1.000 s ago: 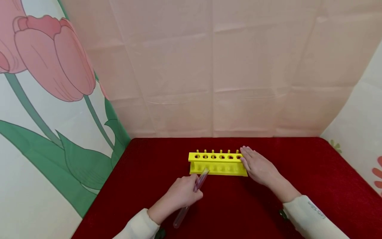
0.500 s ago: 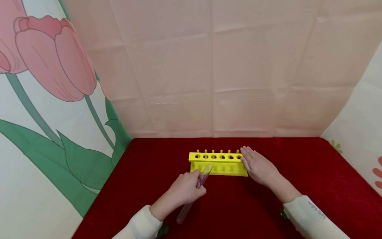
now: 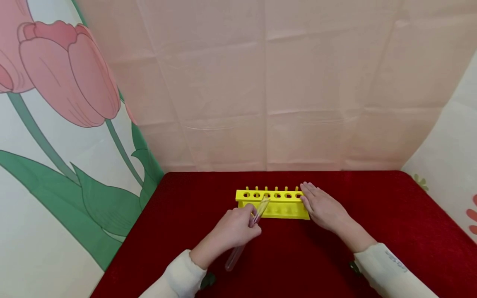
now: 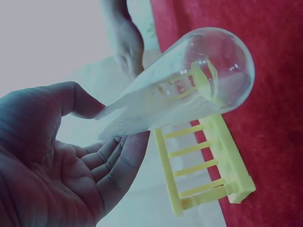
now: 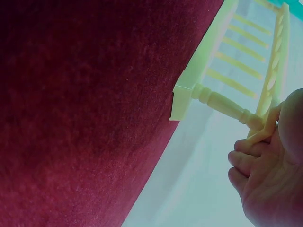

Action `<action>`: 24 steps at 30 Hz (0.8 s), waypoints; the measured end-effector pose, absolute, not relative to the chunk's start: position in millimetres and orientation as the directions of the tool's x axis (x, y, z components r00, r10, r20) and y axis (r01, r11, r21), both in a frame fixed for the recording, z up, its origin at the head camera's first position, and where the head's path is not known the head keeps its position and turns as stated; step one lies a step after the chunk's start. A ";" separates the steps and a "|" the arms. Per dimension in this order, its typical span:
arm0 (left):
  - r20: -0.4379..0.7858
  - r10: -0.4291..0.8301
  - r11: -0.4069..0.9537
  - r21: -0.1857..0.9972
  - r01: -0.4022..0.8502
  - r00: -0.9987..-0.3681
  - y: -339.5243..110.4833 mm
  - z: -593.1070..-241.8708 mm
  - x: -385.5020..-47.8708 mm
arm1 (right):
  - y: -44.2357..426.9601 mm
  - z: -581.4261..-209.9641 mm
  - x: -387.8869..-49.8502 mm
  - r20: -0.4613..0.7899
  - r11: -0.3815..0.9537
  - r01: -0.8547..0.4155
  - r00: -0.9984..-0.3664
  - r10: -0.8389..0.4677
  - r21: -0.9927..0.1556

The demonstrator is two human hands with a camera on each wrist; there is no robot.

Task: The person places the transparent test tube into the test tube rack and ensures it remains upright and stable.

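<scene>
A clear test tube [image 3: 235, 256] slants in front of the yellow test tube rack [image 3: 273, 210], one end up near the rack's top row of holes. My left hand [image 3: 235, 227] pinches the tube [image 4: 218, 71] between thumb and fingers; in the left wrist view its rounded end points at the camera. At the rack's right end, my right hand [image 3: 324, 209] rests with straight fingers against the top plate. The right wrist view shows that hand [image 5: 270, 182] touching the top corner of the rack [image 5: 227, 105]. No tubes show in the rack's holes.
A dark red cloth [image 3: 186, 198] covers the table under the rack. Behind stands a plain pinkish curtain [image 3: 223, 103], and a tulip-printed sheet [image 3: 67, 136] hangs on the left. A row of pegs [image 3: 275, 188] rises along the rack's back.
My left hand has moved forward and slightly right with the test tube, bringing its upper end from the rack's base to the top plate. My right hand and the rack stay put.
</scene>
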State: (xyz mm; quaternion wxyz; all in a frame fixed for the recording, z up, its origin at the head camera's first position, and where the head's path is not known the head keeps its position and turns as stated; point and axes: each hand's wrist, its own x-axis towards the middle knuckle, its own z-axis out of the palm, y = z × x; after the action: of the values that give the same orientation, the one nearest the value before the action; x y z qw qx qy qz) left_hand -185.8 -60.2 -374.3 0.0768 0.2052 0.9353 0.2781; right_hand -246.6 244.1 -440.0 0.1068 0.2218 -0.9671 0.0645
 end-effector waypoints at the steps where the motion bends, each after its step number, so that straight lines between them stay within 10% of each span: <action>1: -0.028 0.424 0.760 0.554 0.339 -0.905 -59.6 -373.3 -185.9 | 244.3 -440.1 -246.7 0.236 0.893 -0.444 -0.878 -0.416 -0.077; 24: -0.030 0.429 0.748 0.572 0.337 -0.903 -45.6 -361.9 -193.5 | 243.5 -439.3 -245.2 0.261 0.889 -0.451 -0.869 -0.420 -0.071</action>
State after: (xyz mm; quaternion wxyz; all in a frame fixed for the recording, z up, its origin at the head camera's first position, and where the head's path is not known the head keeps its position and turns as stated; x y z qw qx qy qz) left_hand -193.5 -45.6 -361.9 0.0797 0.2056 0.9315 0.2894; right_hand -245.2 243.5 -439.3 0.1201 0.2259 -0.9645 0.0651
